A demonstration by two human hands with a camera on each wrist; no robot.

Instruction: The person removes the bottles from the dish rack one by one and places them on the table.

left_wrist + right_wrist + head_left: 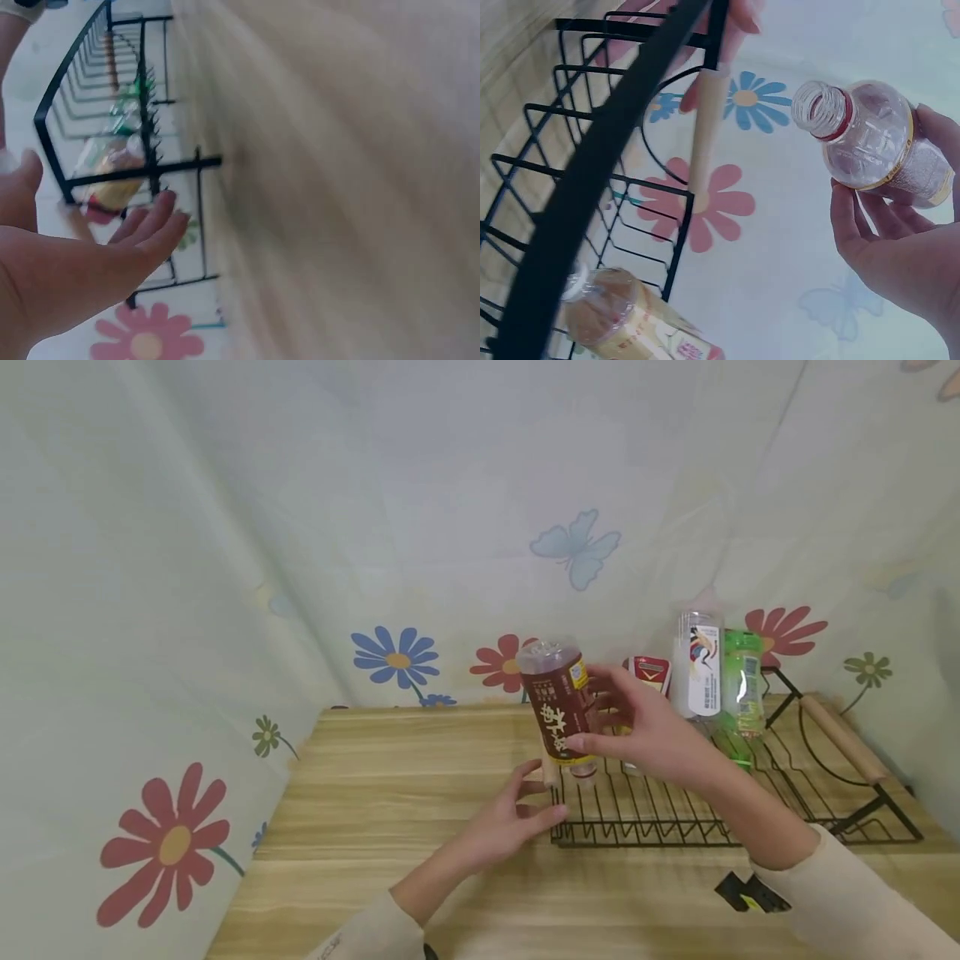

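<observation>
Since the upturned bottle (555,702) above the rack (660,822) looks empty, light and easily dented, squeeze softly where your right hand (652,735) grips its labelled middle, your left hand (498,827) spread beside the rack's end.

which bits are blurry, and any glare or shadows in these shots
Left wrist view: the table is smeared, the rack clearer; right wrist view: small glints on the held bottle, the nearest rack bar soft-edged; head view: soft, fairly even light, with a faint shadow on the table below the left hand.
</observation>
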